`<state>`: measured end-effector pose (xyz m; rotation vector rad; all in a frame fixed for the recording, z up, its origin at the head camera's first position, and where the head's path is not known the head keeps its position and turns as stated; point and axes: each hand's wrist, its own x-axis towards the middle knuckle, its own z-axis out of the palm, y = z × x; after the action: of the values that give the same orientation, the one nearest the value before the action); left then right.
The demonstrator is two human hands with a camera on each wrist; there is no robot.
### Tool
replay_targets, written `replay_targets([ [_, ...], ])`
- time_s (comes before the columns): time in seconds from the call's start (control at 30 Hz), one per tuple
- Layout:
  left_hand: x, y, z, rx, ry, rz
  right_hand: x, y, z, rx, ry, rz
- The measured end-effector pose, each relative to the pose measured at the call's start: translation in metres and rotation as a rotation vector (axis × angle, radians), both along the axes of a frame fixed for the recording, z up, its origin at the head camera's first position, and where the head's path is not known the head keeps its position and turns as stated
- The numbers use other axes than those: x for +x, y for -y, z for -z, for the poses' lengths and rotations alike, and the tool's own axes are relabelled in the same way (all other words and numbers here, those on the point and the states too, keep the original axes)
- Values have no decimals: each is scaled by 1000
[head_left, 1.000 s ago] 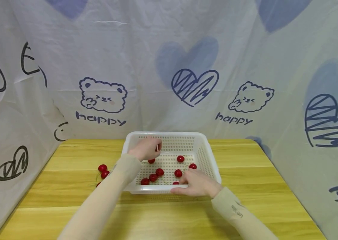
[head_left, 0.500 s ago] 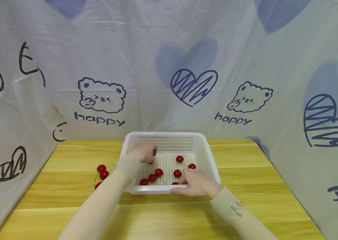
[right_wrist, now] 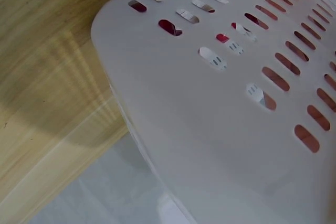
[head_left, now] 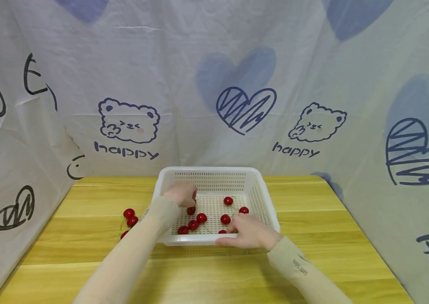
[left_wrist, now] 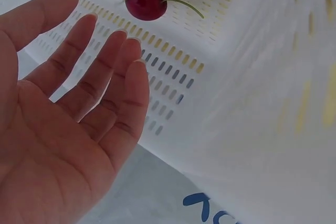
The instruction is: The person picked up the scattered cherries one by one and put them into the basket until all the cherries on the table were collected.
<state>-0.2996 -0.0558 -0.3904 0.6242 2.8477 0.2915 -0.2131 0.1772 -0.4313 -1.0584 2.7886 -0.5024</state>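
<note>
A white slotted plastic basket [head_left: 214,169] holds several red cherries, among them one cherry [head_left: 201,218] near its middle. My left hand [head_left: 181,193] reaches into the basket's left side, just above a cherry [head_left: 191,210]. In the left wrist view its fingers [left_wrist: 100,69] are loosely bent with nothing between them, and a stemmed cherry [left_wrist: 147,4] sits beyond the fingertips against a darker one. My right hand [head_left: 250,231] grips the front rim near the right corner, thumb outside and fingers inside. The right wrist view shows the basket's outer wall [right_wrist: 184,98], with the fingers partly visible through its slots.
Outside the basket, to its left, several cherries [head_left: 132,221] lie on the wooden table [head_left: 214,278], partly behind the left forearm. A white printed cloth [head_left: 199,84] hangs behind the table and along both sides.
My left hand has drawn slightly left and down inside the basket, and more of the cherry beneath it shows. The right hand has stayed on the rim.
</note>
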Motion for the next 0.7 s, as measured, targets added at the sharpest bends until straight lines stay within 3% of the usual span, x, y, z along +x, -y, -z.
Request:
replay_targets([
  [0.33, 4, 2, -7, 32, 11, -11, -1, 0, 3, 6, -12, 1],
  [0.7, 9, 11, -24, 52, -22, 1, -1, 1, 3, 5, 1, 9],
])
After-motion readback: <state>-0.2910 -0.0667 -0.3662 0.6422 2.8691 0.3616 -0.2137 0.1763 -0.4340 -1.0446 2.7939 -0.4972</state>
